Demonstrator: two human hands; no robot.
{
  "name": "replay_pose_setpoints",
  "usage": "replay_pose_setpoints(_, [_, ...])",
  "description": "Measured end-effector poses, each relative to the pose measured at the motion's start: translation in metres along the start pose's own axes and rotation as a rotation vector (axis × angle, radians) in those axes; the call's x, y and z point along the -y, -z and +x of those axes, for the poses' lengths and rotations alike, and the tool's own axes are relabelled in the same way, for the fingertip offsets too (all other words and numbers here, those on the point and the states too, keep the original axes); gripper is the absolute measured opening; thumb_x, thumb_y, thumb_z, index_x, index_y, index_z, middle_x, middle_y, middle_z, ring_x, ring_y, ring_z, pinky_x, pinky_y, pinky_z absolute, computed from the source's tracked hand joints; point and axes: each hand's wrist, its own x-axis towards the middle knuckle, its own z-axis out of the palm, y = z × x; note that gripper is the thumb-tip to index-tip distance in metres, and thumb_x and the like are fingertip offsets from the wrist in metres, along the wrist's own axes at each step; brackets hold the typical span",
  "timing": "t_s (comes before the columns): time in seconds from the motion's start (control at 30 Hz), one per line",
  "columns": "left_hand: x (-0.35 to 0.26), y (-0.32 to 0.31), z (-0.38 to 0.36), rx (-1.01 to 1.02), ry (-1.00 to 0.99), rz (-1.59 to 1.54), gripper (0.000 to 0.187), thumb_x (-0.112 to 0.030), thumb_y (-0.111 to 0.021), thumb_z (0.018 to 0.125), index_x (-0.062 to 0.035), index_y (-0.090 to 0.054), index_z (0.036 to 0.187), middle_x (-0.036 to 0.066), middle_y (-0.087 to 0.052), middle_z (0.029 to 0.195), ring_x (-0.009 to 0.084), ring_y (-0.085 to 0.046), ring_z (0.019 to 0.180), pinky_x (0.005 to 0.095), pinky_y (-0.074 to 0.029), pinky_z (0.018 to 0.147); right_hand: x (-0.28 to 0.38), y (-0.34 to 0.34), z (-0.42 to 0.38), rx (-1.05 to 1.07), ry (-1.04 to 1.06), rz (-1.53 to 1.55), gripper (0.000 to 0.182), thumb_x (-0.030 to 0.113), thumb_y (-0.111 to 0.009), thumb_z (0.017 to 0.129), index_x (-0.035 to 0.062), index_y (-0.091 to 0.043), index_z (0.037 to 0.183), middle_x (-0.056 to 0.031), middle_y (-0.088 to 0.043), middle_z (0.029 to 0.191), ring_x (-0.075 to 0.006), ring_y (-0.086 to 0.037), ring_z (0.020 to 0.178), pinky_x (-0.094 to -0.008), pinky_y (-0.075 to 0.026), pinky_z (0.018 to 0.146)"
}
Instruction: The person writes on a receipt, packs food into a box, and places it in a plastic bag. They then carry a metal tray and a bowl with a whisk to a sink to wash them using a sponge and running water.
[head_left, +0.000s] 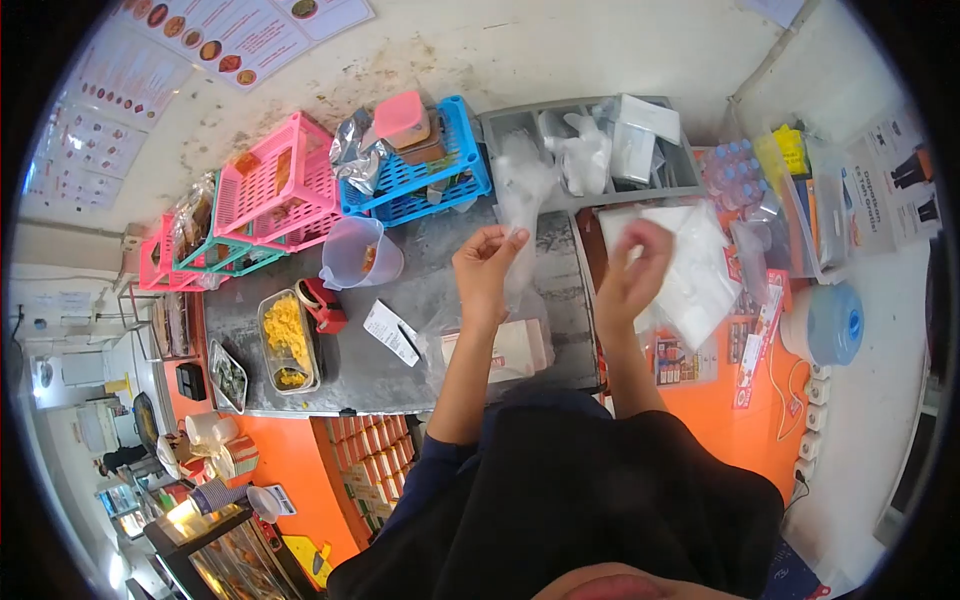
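My left hand [485, 272] pinches a thin clear plastic bag [520, 205] between thumb and fingertips, over the dark grey counter. The bag's upper part overlaps the left compartment of a grey divided tray [690, 172]. Apart from it, to the right, my right hand [637, 270] is raised with bent fingers, smeared by motion, over white sheets [690, 265] in clear plastic. Close below my left hand lies a white box with red print [510, 350], partly inside clear plastic. A white paper slip with a pen [392, 332] rests left of the box.
Along the wall stand pink baskets [265, 195] and a blue basket [418, 180] holding containers and foil. A clear jug [360, 255], a red tape dispenser [322, 305] and a container of yellow food [288, 345] occupy the left counter. Bottles [735, 175] stand at right.
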Motion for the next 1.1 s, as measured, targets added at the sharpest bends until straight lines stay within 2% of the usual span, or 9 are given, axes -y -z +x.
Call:
replay_pose_setpoints(0.03, [0.000, 0.004, -0.002, 0.020, 0.018, 0.034, 0.012, -0.006, -0.073, 0.074, -0.0023, -0.063, 0.082, 0.001, -0.063, 0.072, 0.0053, -0.056, 0.066, 0.0179, -0.041, 0.059, 0.011, 0.002, -0.001, 0.268, 0.249, -0.045, 0.023, 0.002, -0.060, 0.081, 0.0010, -0.052, 0.102, -0.0085, -0.056, 0.099, -0.0191, -0.054, 0.079, -0.0286, -0.043, 0.070])
replay_pose_setpoints(0.1, [-0.001, 0.009, -0.003, 0.058, 0.045, 0.016, 0.011, -0.006, -0.072, 0.075, -0.0025, -0.063, 0.081, 0.001, -0.063, 0.071, 0.0054, -0.056, 0.065, 0.0178, -0.042, 0.060, 0.025, -0.009, -0.007, 0.579, 0.032, 0.064, 0.032, 0.001, -0.066, 0.077, 0.0028, -0.050, 0.105, -0.0083, -0.056, 0.097, -0.0170, -0.054, 0.078, -0.0279, -0.044, 0.069])
replay_pose_setpoints(0.3, [0.000, 0.014, -0.005, 0.153, 0.159, -0.263, 0.012, -0.004, -0.067, 0.080, -0.0028, -0.060, 0.090, 0.001, -0.063, 0.078, 0.0069, -0.058, 0.069, 0.0206, -0.047, 0.061, -0.013, -0.027, -0.022, 0.773, -0.635, 0.472, 0.044, 0.006, -0.074, 0.072, 0.0042, -0.048, 0.107, -0.0029, -0.056, 0.091, -0.0089, -0.055, 0.078, -0.0239, -0.045, 0.067])
replay_pose_setpoints(0.43, [0.006, 0.026, 0.000, 0.207, 0.201, -0.414, 0.013, -0.010, -0.062, 0.086, -0.0033, -0.059, 0.096, 0.002, -0.062, 0.091, 0.0096, -0.060, 0.079, 0.0248, -0.051, 0.065, -0.019, -0.030, -0.013, 0.920, -0.722, 0.578, 0.036, 0.003, -0.067, 0.077, 0.0042, -0.050, 0.109, -0.0011, -0.055, 0.089, -0.0070, -0.053, 0.080, -0.0224, -0.043, 0.071])
replay_pose_setpoints(0.6, [0.018, 0.044, 0.014, 0.070, 0.144, -0.416, 0.018, -0.021, -0.055, 0.091, -0.0068, -0.055, 0.102, 0.005, -0.061, 0.099, 0.0169, -0.061, 0.089, 0.0339, -0.053, 0.073, -0.093, -0.027, -0.001, 0.659, -0.831, 0.509, 0.019, 0.001, -0.061, 0.078, 0.0037, -0.059, 0.097, -0.0003, -0.054, 0.078, -0.0069, -0.051, 0.074, -0.0209, -0.042, 0.067])
replay_pose_setpoints(0.8, [0.019, 0.059, 0.033, -0.114, 0.075, -0.414, 0.030, -0.030, -0.040, 0.096, -0.0082, -0.043, 0.117, 0.012, -0.056, 0.113, 0.0291, -0.056, 0.106, 0.0489, -0.049, 0.086, -0.177, -0.028, 0.044, -0.028, -0.236, -0.054, 0.022, -0.003, -0.055, 0.076, 0.0044, -0.062, 0.096, -0.0038, -0.054, 0.088, -0.0102, -0.050, 0.072, -0.0228, -0.041, 0.064])
replay_pose_setpoints(0.93, [0.021, 0.051, 0.042, -0.002, 0.083, -0.558, 0.031, -0.020, -0.045, 0.094, -0.0054, -0.040, 0.121, 0.011, -0.055, 0.115, 0.0279, -0.054, 0.109, 0.0461, -0.047, 0.090, -0.140, -0.084, 0.019, 0.533, -0.033, 0.082, 0.031, 0.014, -0.059, 0.083, 0.0089, -0.057, 0.113, -0.0075, -0.051, 0.094, -0.0163, -0.050, 0.083, -0.0267, -0.044, 0.066])
replay_pose_setpoints(1.03, [0.038, 0.060, 0.048, -0.031, 0.118, -0.479, 0.033, -0.017, -0.044, 0.094, -0.0014, -0.041, 0.122, 0.011, -0.052, 0.121, 0.0255, -0.050, 0.115, 0.0391, -0.041, 0.097, -0.168, -0.116, -0.016, 0.764, -0.212, 0.099, 0.038, 0.024, -0.059, 0.086, 0.0087, -0.054, 0.120, -0.0107, -0.051, 0.105, -0.0183, -0.049, 0.092, -0.0304, -0.045, 0.072])
replay_pose_setpoints(1.1, [0.046, 0.070, 0.042, -0.118, 0.109, -0.380, 0.032, -0.016, -0.043, 0.094, 0.0004, -0.042, 0.122, 0.011, -0.050, 0.124, 0.0235, -0.047, 0.118, 0.0345, -0.039, 0.099, -0.180, -0.135, -0.017, 1.094, -0.636, 0.229, 0.041, 0.030, -0.050, 0.092, 0.0105, -0.049, 0.128, -0.0109, -0.048, 0.109, -0.0217, -0.043, 0.107, -0.0295, -0.041, 0.085])
